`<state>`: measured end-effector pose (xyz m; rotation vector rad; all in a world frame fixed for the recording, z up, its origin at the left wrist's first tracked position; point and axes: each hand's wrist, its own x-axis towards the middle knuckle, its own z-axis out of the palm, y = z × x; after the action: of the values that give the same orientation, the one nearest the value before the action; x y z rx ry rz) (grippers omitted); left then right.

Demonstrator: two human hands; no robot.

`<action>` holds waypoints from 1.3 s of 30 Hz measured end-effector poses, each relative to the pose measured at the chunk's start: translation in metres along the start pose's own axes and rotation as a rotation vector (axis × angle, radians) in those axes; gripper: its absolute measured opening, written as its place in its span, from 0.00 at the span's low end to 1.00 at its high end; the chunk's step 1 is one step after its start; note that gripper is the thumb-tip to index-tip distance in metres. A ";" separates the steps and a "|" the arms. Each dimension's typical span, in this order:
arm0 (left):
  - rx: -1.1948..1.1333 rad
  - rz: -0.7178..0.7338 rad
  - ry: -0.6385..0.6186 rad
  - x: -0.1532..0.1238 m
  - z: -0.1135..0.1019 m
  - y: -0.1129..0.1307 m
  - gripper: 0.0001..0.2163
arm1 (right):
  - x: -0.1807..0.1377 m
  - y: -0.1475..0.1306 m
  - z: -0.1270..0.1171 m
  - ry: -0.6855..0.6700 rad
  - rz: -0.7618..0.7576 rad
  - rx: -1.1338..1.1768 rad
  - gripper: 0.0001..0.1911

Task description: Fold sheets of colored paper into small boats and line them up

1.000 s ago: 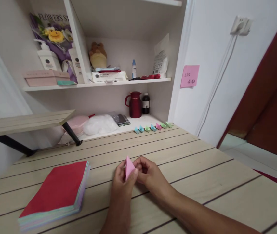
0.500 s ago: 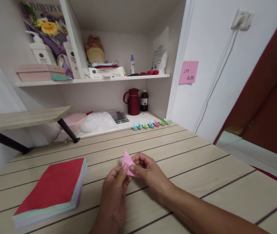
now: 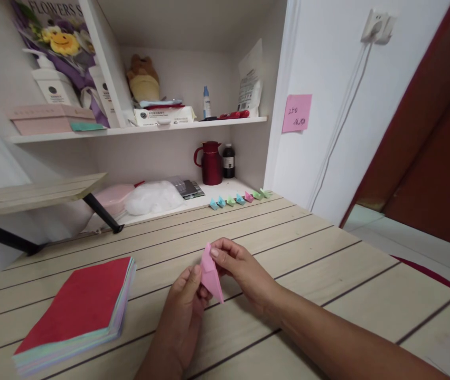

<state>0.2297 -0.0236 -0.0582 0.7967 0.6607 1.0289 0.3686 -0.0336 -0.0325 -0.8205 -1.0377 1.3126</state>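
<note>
Head view shows your two hands close together, both pinching the pink paper (image 3: 210,277). Your left hand (image 3: 185,298) has it by the left side, with the thumb at its edge. Your right hand (image 3: 241,265) pinches near the top tip, and you can see that thumb pressing on the front. The paper is folded small and tilts, with one tip up and one tip down to the right. It is over the middle of the surface (image 3: 304,250), well apart from the back edge. It looks held up, but you can't tell for sure if the low tip touches.

The paper is thin, so it may rip at a fold if your hands pull apart too hard. If you squeeze too much, you may make a crease in the wrong spot. If your left thumb lets go too soon, the folds may pop loose. Your fingers hide some of the layers, so one could slip and you might not see it.

Seven little boats (image 3: 240,199) stand along the back edge, near the back right corner. They look light, so a big reach could knock them. The stack (image 3: 76,295) lies near the left edge, and a swinging left elbow could bump it.
</note>
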 end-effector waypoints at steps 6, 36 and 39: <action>-0.023 0.005 -0.047 -0.002 0.000 0.001 0.11 | -0.003 -0.003 0.003 -0.033 0.009 -0.005 0.17; 0.682 0.122 0.131 -0.019 -0.011 0.016 0.08 | -0.016 0.012 -0.004 -0.109 0.142 -0.422 0.09; 0.881 0.235 0.314 -0.041 -0.016 0.019 0.07 | -0.032 0.012 -0.008 -0.122 0.108 -0.662 0.08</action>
<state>0.1926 -0.0512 -0.0474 1.5163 1.3561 1.0786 0.3733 -0.0632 -0.0510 -1.3125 -1.5794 1.1187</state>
